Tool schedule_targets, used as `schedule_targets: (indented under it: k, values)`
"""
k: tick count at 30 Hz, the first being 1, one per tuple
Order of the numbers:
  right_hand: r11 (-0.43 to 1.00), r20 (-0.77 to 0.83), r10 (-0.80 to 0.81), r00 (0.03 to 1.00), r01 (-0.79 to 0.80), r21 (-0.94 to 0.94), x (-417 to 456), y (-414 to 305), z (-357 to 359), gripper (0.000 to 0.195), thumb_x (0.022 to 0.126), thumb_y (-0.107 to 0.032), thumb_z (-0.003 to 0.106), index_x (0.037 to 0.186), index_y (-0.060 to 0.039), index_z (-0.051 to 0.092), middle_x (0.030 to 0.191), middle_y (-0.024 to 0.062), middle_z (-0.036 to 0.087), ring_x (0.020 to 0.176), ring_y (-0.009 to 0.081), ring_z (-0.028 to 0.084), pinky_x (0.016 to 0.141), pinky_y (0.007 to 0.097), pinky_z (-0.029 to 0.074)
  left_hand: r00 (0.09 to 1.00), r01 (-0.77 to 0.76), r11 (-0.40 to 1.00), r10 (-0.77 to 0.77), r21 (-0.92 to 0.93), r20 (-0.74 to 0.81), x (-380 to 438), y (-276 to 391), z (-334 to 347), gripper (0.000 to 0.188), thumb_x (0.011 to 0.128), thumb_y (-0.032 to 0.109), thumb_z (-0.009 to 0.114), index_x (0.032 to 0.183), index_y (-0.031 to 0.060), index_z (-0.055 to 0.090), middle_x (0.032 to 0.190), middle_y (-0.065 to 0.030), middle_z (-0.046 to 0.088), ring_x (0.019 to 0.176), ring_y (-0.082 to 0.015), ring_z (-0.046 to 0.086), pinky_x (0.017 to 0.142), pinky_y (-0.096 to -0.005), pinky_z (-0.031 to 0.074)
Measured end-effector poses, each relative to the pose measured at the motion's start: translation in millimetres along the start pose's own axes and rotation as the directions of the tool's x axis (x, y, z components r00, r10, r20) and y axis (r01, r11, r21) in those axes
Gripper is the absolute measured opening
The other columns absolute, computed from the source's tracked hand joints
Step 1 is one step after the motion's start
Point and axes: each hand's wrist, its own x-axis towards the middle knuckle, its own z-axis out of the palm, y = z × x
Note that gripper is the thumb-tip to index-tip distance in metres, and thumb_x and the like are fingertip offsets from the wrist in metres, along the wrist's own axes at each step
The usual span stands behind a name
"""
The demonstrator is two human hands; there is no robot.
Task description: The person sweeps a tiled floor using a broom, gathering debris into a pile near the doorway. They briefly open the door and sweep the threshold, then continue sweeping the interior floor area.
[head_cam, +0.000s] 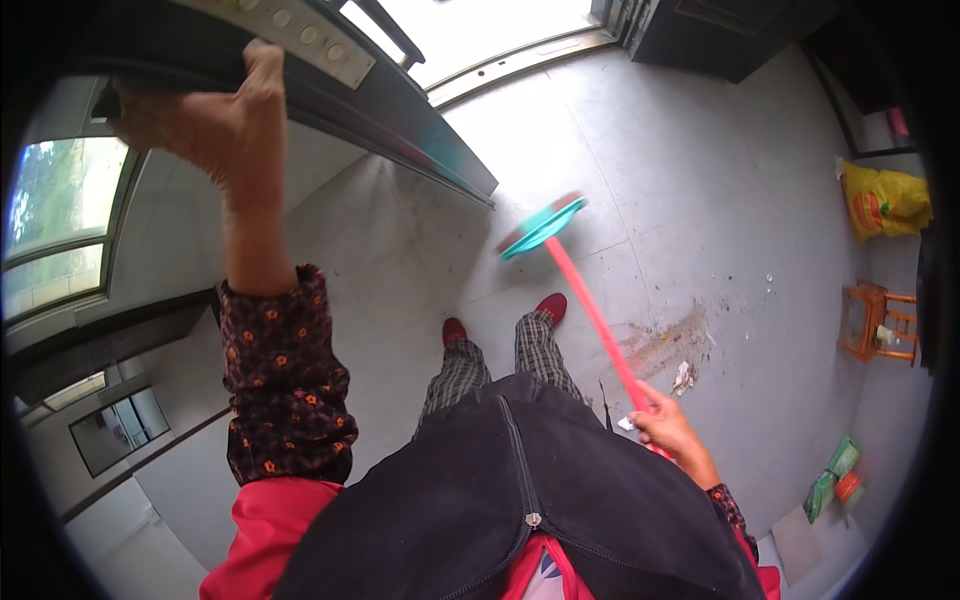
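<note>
My left hand [232, 124] grips the edge of a dark door [420, 131], with the thumb near a metal lock plate [322, 37] set into that edge. The door stands ajar to my left. My right hand [671, 429] is closed around the red handle [592, 311] of a broom, low at my right side. Its teal broom head [541, 229], slightly blurred, is out ahead of my feet near the door's bottom corner. To the right of the handle lies a smear of dirt and debris [675, 330], with a crumpled scrap [683, 377] beside it.
A bright doorway with a metal threshold [517, 67] lies ahead. Along the right wall are a yellow bag [885, 201], a small wooden stool or chair [874, 322] and a green bundle [832, 478]. Windows [64, 210] line the left side. Smaller bits dot the grey floor [750, 202].
</note>
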Motion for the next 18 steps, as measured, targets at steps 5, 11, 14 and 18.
schedule_targets:
  k: [5, 11, 14, 18]
  values:
    - [0.865, 0.407, -0.394, 0.824, 0.482, -0.138, 97, 30, 76, 0.06, 0.075, -0.005, 0.059, 0.131, -0.0049, 0.037, 0.068, 0.0038, 0.055, 0.045, 0.0099, 0.048, 0.04, 0.0242, 0.039, 1.0, -0.006, 0.999, 0.005, -0.036, -0.02, 12, 6, 9, 0.063, 0.057, 0.023, 0.069, 0.108, -0.0022, 0.042, 0.105, -0.0155, 0.041, 0.098, -0.0273, 0.035, 0.086, -0.047, 0.022]
    - [0.92, 0.366, -0.135, 0.921, 0.253, -0.298, 142, -11, 142, 0.059, 0.077, -0.009, 0.06, 0.132, -0.0089, 0.037, 0.061, 0.0019, 0.05, 0.044, 0.0098, 0.045, 0.038, 0.0251, 0.039, 0.961, 0.109, 0.992, -0.122, -0.068, -0.249, 11, 32, 12, 0.08, 0.056, 0.0, 0.062, 0.13, 0.0007, 0.03, 0.124, -0.0206, 0.037, 0.117, -0.038, 0.032, 0.101, -0.0465, 0.023]
    - [0.977, 0.161, -0.038, 0.986, 0.07, -0.201, 91, 18, 80, 0.059, 0.077, -0.007, 0.06, 0.132, -0.0098, 0.038, 0.057, 0.0012, 0.047, 0.042, 0.0092, 0.044, 0.035, 0.025, 0.037, 0.961, 0.162, 0.982, -0.179, -0.094, -0.213, 2, 21, 3, 0.079, 0.055, -0.001, 0.062, 0.128, 0.0005, 0.032, 0.123, -0.0207, 0.038, 0.115, -0.0387, 0.034, 0.1, -0.0471, 0.024]
    - [0.986, -0.244, 0.078, 0.967, -0.111, -0.122, 1, 31, 11, 0.061, 0.077, -0.003, 0.057, 0.133, -0.0119, 0.036, 0.065, 0.004, 0.051, 0.043, 0.0102, 0.045, 0.034, 0.0254, 0.038, 0.997, 0.068, 0.997, -0.069, -0.022, -0.02, -7, 2, -24, 0.066, 0.056, 0.016, 0.067, 0.113, -0.0036, 0.041, 0.113, -0.0182, 0.043, 0.108, -0.0334, 0.036, 0.097, -0.0516, 0.021]
